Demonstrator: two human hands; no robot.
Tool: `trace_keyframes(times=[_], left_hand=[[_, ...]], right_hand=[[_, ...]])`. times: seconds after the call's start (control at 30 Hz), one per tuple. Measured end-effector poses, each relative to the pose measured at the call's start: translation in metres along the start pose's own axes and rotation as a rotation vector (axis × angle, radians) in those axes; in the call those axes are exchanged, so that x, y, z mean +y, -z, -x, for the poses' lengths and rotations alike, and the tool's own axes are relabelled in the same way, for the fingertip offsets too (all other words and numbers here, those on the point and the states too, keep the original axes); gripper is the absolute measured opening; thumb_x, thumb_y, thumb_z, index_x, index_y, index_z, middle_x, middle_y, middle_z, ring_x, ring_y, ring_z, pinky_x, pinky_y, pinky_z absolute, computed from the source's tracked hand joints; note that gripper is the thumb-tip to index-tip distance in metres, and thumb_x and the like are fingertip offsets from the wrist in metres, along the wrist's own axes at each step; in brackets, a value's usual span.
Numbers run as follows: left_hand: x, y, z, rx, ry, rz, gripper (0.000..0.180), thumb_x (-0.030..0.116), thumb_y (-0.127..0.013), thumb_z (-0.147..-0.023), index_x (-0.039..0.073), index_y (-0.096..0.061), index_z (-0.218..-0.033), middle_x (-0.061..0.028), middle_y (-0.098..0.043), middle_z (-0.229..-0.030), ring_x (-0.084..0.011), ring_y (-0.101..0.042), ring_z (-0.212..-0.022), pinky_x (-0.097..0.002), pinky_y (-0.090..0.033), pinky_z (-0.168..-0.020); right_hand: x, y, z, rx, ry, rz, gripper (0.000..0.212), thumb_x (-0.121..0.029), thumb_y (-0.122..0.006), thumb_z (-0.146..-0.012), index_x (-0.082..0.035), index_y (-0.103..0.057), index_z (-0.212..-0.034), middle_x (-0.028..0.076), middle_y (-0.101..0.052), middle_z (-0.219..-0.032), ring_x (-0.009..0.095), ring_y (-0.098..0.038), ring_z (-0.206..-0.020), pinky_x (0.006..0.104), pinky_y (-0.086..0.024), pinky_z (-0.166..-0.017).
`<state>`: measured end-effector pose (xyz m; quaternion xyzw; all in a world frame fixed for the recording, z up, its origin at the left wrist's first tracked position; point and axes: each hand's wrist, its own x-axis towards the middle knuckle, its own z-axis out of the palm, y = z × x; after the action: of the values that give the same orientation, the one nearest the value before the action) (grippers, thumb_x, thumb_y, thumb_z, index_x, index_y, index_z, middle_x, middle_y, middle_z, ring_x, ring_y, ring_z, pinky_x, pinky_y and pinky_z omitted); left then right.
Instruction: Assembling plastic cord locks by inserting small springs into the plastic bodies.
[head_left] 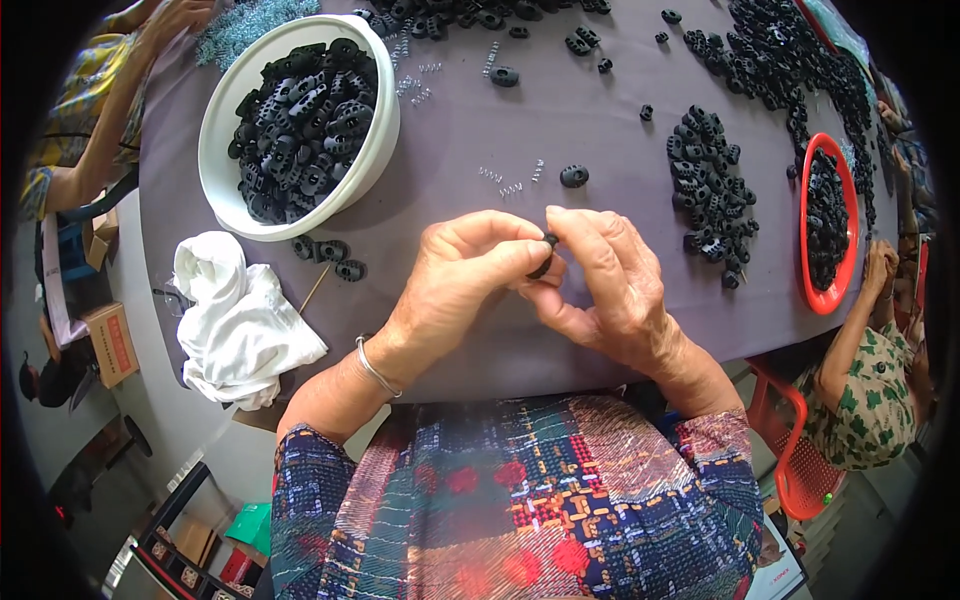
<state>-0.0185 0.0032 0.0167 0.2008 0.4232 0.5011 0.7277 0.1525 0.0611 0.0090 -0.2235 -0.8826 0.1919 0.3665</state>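
Note:
A small black plastic cord lock [541, 268] is pinched between the thumb and fingers of my left hand [465, 275], over the near part of the table. The curled fingers of my right hand [615, 285] close on the same piece from the other side, hiding part of it. Just beyond my hands lie a loose black cord lock [574, 176] and several small metal springs [511, 188]. A heap of black cord locks [708, 185] spreads to the right of my hands.
At left stands a white bowl [388, 150] full of black cord locks, with a crumpled white cloth [240, 320] nearer me. A red basin [808, 250] of small black parts sits at right. More springs [255, 30] are piled far left. Other people sit at both sides.

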Motion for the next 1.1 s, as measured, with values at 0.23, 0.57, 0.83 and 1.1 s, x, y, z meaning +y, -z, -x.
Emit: trace_keyframes(times=[0.23, 0.57, 0.83, 1.1], left_hand=[[0.0001, -0.0040, 0.0005, 0.025, -0.008, -0.028, 0.013, 0.008, -0.061, -0.089, -0.003, -0.066, -0.094, -0.0103, -0.067, -0.088, -0.0154, -0.065, -0.081, -0.0269, -0.054, -0.074], [-0.0027, -0.0046, 0.0008, 0.033, -0.010, -0.032, 0.013, 0.009, -0.063, -0.090, -0.003, -0.066, -0.094, -0.0087, -0.067, -0.087, -0.0135, -0.063, -0.081, -0.0245, -0.052, -0.072], [-0.0029, 0.0003, -0.0021, -0.018, 0.000, -0.094, 0.018, 0.014, -0.062, -0.092, -0.003, -0.066, -0.099, -0.0076, -0.068, -0.090, -0.0110, -0.064, -0.081, -0.0225, -0.052, -0.070], [-0.0010, -0.0032, -0.0005, 0.019, 0.056, -0.132, 0.014, 0.013, -0.065, -0.091, 0.001, -0.067, -0.099, -0.0018, -0.065, -0.083, -0.0074, -0.061, -0.070, -0.0208, -0.050, -0.062]], right_hand=[[0.0022, -0.0024, 0.0040, -0.012, 0.013, 0.094, 0.049, -0.014, -0.077, -0.067, 0.006, -0.057, -0.108, 0.012, -0.059, -0.086, 0.026, -0.061, -0.072, 0.0343, -0.052, -0.061], [-0.0010, -0.0031, 0.0048, 0.016, 0.012, 0.162, 0.048, -0.015, -0.077, -0.067, 0.006, -0.057, -0.106, 0.012, -0.059, -0.083, 0.026, -0.061, -0.071, 0.0348, -0.053, -0.061], [0.0037, 0.0014, 0.0064, 0.002, 0.026, 0.158, 0.045, -0.015, -0.076, -0.066, 0.005, -0.058, -0.101, 0.011, -0.059, -0.080, 0.026, -0.062, -0.070, 0.0350, -0.053, -0.060], [0.0074, 0.0027, 0.0063, -0.033, 0.041, 0.127, 0.044, -0.018, -0.077, -0.068, 0.006, -0.058, -0.100, 0.011, -0.059, -0.079, 0.026, -0.061, -0.069, 0.0346, -0.053, -0.059]])
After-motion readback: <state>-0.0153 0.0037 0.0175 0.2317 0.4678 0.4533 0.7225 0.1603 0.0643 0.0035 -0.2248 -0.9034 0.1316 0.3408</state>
